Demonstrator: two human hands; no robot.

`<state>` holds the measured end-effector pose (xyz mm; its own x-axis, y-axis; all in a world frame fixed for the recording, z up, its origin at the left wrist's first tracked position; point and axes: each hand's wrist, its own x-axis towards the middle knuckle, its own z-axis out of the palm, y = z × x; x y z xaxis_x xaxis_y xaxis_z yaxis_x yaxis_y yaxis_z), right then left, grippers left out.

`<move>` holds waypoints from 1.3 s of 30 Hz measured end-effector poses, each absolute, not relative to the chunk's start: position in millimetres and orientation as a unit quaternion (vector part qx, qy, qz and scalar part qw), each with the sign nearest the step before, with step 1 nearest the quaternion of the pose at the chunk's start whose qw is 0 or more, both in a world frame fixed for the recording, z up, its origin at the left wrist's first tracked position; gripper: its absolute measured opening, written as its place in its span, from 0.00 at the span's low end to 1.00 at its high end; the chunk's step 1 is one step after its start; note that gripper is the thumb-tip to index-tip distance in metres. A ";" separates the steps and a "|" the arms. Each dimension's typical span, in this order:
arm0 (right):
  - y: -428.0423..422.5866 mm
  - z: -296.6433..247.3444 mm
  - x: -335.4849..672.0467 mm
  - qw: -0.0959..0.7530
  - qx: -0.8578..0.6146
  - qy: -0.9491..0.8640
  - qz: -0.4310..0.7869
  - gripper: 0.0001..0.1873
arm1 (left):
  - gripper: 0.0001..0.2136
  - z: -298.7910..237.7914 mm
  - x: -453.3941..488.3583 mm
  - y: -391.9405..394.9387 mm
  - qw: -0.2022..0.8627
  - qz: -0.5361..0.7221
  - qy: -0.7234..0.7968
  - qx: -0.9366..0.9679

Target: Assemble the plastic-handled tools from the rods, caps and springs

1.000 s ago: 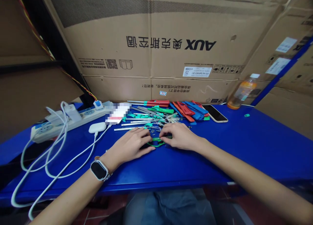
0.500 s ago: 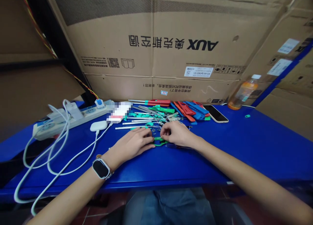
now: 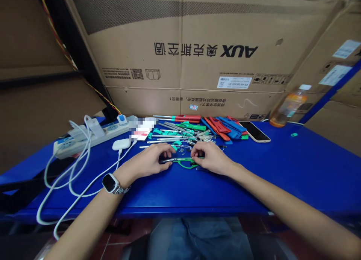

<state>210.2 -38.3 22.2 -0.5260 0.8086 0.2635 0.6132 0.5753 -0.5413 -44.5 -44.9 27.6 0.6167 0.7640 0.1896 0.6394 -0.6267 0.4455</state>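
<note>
Here we are at the blue counter (image 3: 290, 158), and the green handle (image 3: 184, 165) lies flat near its middle, right between the two hands. The left hand (image 3: 153, 159) is around the metal tube (image 3: 170, 160) at the handle's left end, thumb below and fingers curled above; whether they press on it, I can't tell. Over on the other side, the right hand (image 3: 211, 157) has thumb and forefinger pinching the green handle towards its right end. Just beyond, small metal bits (image 3: 182, 151) sit scattered, and behind those, a heap of metal rods (image 3: 165, 137) with green ends. Red handles (image 3: 219, 125) and blue handles (image 3: 232, 129) pile up to the right, beside a phone (image 3: 256, 132), with the bottle (image 3: 287, 108) further right.
</note>
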 end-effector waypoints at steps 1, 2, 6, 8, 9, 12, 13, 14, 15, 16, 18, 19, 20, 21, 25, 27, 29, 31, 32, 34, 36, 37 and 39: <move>-39.9 22.8 209.3 0.258 -0.407 -0.856 0.189 0.05 | 0.10 28.2 -44.5 -44.5 0.175 0.182 0.393 0.884; -41.3 23.4 208.0 0.265 -0.397 -0.860 0.181 0.05 | 0.08 28.7 -44.1 -44.3 0.179 0.181 0.386 0.887; -45.0 25.4 198.3 0.258 -0.370 -0.882 0.133 0.06 | 0.07 30.3 -41.9 -44.6 0.187 0.182 0.359 0.896; -45.0 24.6 192.8 0.230 -0.360 -0.895 0.129 0.11 | 0.08 29.9 -41.8 -44.4 0.191 0.187 0.352 0.897; -44.5 23.4 190.5 0.219 -0.357 -0.898 0.135 0.12 | 0.08 29.4 -42.0 -44.2 0.194 0.188 0.351 0.897; -42.7 18.1 186.8 0.222 -0.358 -0.890 0.173 0.10 | 0.09 27.6 -42.0 -43.5 0.200 0.192 0.350 0.895; -42.3 16.2 186.6 0.231 -0.360 -0.885 0.182 0.09 | 0.09 27.3 -41.8 -43.4 0.202 0.192 0.349 0.895; -41.9 14.6 186.7 0.240 -0.361 -0.881 0.189 0.09 | 0.09 27.1 -41.5 -43.4 0.205 0.193 0.347 0.895; -41.6 13.4 187.0 0.246 -0.362 -0.878 0.192 0.08 | 0.09 27.0 -41.2 -43.4 0.207 0.194 0.346 0.894; -41.4 12.6 187.3 0.250 -0.360 -0.877 0.195 0.08 | 0.09 27.0 -40.9 -43.4 0.210 0.196 0.343 0.894; -40.9 12.0 187.8 0.252 -0.354 -0.878 0.198 0.08 | 0.09 27.0 -40.5 -43.3 0.212 0.201 0.340 0.894; -40.6 12.0 187.9 0.252 -0.351 -0.880 0.198 0.08 | 0.09 27.0 -40.4 -43.2 0.212 0.204 0.339 0.894; -40.3 11.9 188.0 0.253 -0.347 -0.881 0.199 0.07 | 0.09 26.9 -40.4 -43.1 0.212 0.207 0.338 0.894; -40.1 11.8 187.9 0.254 -0.344 -0.882 0.199 0.07 | 0.09 26.8 -40.5 -42.9 0.213 0.210 0.336 0.893; -39.5 10.4 187.6 0.257 -0.342 -0.882 0.197 0.09 | 0.08 24.1 -40.7 -41.0 0.225 0.215 0.336 0.889; -39.5 9.2 187.6 0.258 -0.345 -0.881 0.195 0.09 | 0.08 21.6 -40.8 -39.2 0.230 0.216 0.341 0.885; -39.3 8.1 187.8 0.262 -0.345 -0.879 0.197 0.09 | 0.08 19.2 -40.7 -37.2 0.236 0.215 0.342 0.884; -38.9 7.2 188.3 0.267 -0.343 -0.878 0.200 0.09 | 0.08 17.8 -40.5 -35.6 0.241 0.215 0.340 0.883; -38.7 6.9 188.6 0.269 -0.340 -0.878 0.202 0.09 | 0.08 17.4 -40.4 -35.2 0.243 0.218 0.341 0.882; -38.5 6.7 189.0 0.272 -0.337 -0.878 0.205 0.09 | 0.08 17.1 -40.1 -34.9 0.251 0.228 0.345 0.875; -38.7 7.0 189.2 0.274 -0.337 -0.877 0.207 0.08 | 0.08 16.7 -39.7 -35.4 0.263 0.240 0.351 0.866; -38.9 7.3 189.2 0.274 -0.339 -0.876 0.206 0.08 | 0.08 16.4 -39.4 -35.7 0.270 0.245 0.353 0.862; -39.4 8.0 189.0 0.270 -0.343 -0.876 0.208 0.08 | 0.08 15.2 -38.9 -36.1 0.281 0.249 0.356 0.856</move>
